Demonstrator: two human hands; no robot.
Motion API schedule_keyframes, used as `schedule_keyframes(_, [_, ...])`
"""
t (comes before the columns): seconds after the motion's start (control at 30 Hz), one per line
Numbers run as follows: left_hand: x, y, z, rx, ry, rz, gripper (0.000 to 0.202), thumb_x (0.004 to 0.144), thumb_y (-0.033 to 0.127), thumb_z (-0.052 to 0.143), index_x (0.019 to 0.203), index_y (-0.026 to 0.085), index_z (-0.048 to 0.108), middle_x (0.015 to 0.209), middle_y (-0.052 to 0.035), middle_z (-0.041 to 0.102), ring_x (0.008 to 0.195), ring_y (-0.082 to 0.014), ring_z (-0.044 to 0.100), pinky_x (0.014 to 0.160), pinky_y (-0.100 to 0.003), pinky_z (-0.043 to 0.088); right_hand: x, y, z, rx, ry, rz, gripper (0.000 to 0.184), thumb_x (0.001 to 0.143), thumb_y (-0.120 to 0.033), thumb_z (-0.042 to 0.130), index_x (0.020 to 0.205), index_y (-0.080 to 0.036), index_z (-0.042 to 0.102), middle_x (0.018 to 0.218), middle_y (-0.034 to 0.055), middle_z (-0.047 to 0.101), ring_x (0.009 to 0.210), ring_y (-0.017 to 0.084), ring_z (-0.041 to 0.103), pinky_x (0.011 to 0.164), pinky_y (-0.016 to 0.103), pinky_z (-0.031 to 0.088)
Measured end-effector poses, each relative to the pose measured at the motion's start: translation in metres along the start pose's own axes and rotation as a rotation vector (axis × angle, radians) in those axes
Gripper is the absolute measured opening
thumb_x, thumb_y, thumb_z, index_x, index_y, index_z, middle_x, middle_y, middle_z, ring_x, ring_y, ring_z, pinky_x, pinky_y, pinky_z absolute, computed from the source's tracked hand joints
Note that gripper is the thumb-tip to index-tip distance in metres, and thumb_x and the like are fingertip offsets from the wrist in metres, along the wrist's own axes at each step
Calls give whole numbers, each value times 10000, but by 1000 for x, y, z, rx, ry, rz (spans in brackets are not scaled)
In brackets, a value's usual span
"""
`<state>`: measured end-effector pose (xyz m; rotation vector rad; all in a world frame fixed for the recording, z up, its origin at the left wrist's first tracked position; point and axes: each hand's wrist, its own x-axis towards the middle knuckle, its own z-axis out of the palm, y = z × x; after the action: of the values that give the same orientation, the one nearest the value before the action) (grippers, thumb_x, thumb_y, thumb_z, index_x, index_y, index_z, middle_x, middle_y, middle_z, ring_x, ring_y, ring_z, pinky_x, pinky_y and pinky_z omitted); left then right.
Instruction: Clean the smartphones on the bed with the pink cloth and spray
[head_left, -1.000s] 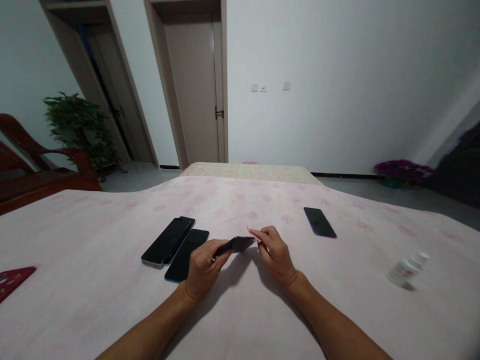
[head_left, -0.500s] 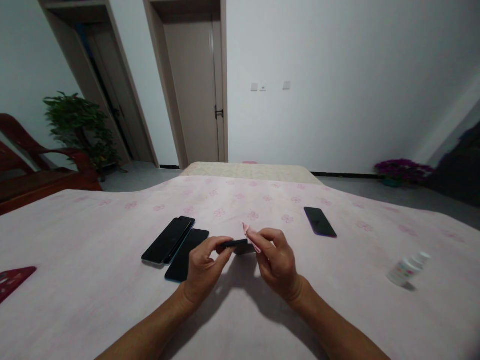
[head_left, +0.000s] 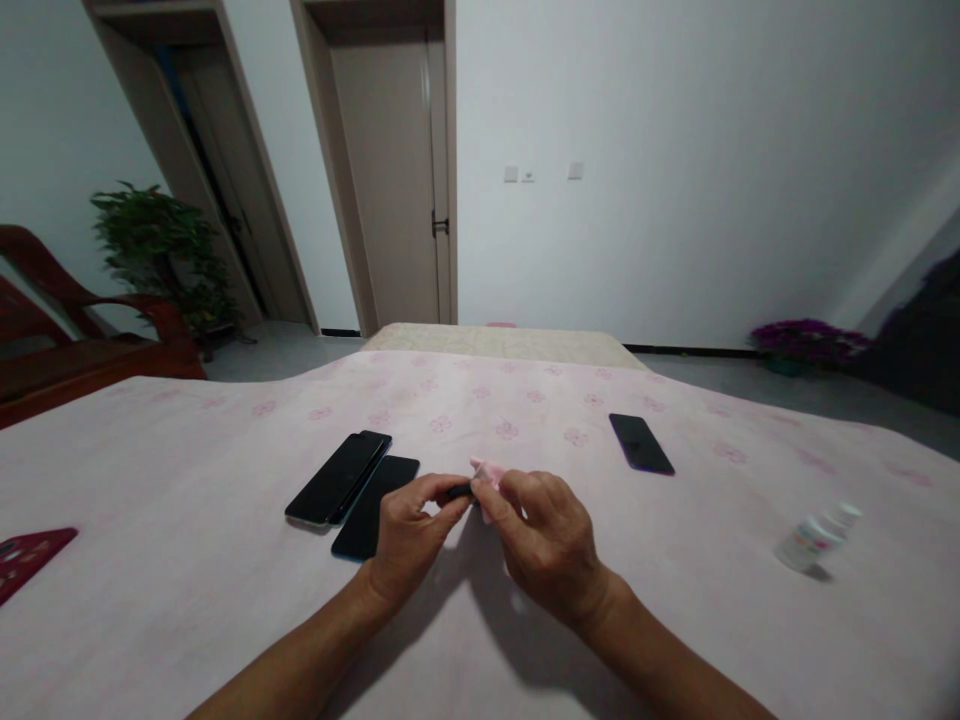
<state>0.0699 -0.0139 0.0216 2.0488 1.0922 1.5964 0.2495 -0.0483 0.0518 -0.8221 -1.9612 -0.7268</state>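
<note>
Between thumb and fingers, my left hand [head_left: 411, 522] grips a dark phone [head_left: 459, 490] held edge-on above the table. My right hand [head_left: 551, 535] pinches a small pink cloth [head_left: 486, 472], which is pressed around the phone's right end. Most of the phone is hidden by the fingers and the cloth. Just left of my left hand, another dark phone [head_left: 375, 505] lies flat, partly behind that hand. Beside it is a stack of black phones [head_left: 336, 480].
The table's pink flowered cloth [head_left: 480, 410] spreads all round. A single phone [head_left: 642, 444] lies at right, with a small white bottle [head_left: 816, 538] farther right. A red item [head_left: 34, 560] is at the left edge. Beyond stand a wooden chair [head_left: 90, 320] and a plant [head_left: 161, 250].
My right hand has moved left with the pink cloth, from beside the phone's end onto it. My left hand has kept its hold on the phone in nearly the same place.
</note>
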Motion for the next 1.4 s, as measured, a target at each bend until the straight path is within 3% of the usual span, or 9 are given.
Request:
schedule_keyframes(0.2, [-1, -3, 1, 5, -19, -11, 117, 842, 306, 722, 898, 219, 776, 786, -13, 763, 649, -134, 666, 644, -226, 559, -2, 5, 0, 89, -22, 2, 405, 914, -91, 576, 1295, -226, 605, 969, 101, 681, 809, 216, 600, 685, 357, 542])
schedule_keyframes(0.43, [2, -8, -1, 19, 31, -53, 146, 828, 330, 741, 903, 208, 773, 754, -7, 756, 630, -128, 655, 632, -224, 538, -10, 25, 11, 463, 16, 390, 402, 912, -61, 471, 1212, -249, 662, 931, 66, 572, 862, 194, 600, 735, 336, 559])
schedule_keyframes(0.53, [4, -12, -2, 22, 61, -67, 143, 817, 331, 748, 889, 210, 769, 727, 7, 744, 610, -119, 643, 615, -214, 523, -14, 24, 21, 567, 19, 455, 396, 913, -63, 477, 1213, -246, 659, 914, 52, 576, 849, 183, 599, 724, 316, 546])
schedule_keyframes(0.67, [4, -17, -1, 26, 83, -102, 158, 813, 357, 748, 872, 212, 767, 735, 7, 741, 630, -124, 645, 627, -222, 520, -26, 25, 35, 536, -11, 514, 398, 896, -56, 481, 1192, -235, 678, 904, 50, 583, 837, 183, 603, 732, 318, 541])
schedule_keyframes(0.93, [6, -27, 0, -30, 123, -227, 195, 789, 375, 756, 872, 198, 758, 757, -9, 740, 662, -143, 658, 643, -241, 530, -59, 46, 58, 441, -191, 645, 354, 875, -63, 486, 1082, -209, 733, 867, 46, 598, 787, 181, 623, 717, 319, 544])
schedule_keyframes(1.2, [8, -31, -1, -110, 147, -331, 229, 780, 382, 751, 880, 175, 736, 723, -6, 719, 643, -136, 646, 615, -230, 512, -53, 36, 59, 518, -87, 580, 389, 921, -85, 465, 1239, -208, 652, 933, 60, 587, 870, 187, 605, 775, 330, 536])
schedule_keyframes(1.4, [12, -27, 0, -194, 166, -437, 274, 783, 418, 741, 841, 156, 692, 674, 4, 690, 613, -139, 659, 600, -237, 511, -62, 48, 66, 446, -130, 690, 304, 910, -125, 490, 1117, -173, 708, 892, 64, 612, 829, 195, 629, 762, 341, 542])
